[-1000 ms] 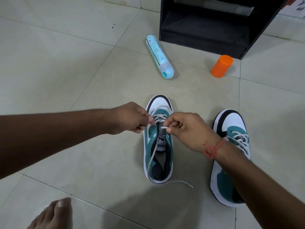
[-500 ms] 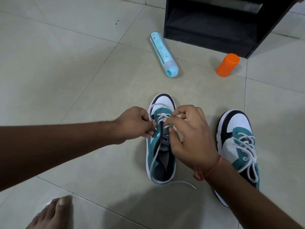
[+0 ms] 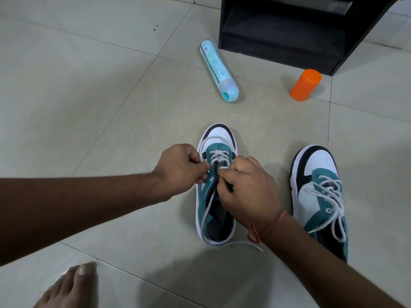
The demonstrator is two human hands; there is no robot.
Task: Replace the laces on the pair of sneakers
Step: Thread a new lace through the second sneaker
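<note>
We find the left sneaker [image 3: 215, 185] on the floor [image 3: 89, 96] beside the laced right sneaker [image 3: 320, 196], our left hand [image 3: 180, 172] and right hand [image 3: 246, 187] each holding its white lace [image 3: 208, 205] in a narrow pinching grip.

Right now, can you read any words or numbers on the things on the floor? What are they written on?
Light blue bottle: it has a printed label with some writing along its side, but it is too small and blurred to read.
Sneaker being laced: the tongue is covered by the right hand, so no brand shows.
Other sneaker: no readable text.
Orange container: no text shows.
</note>
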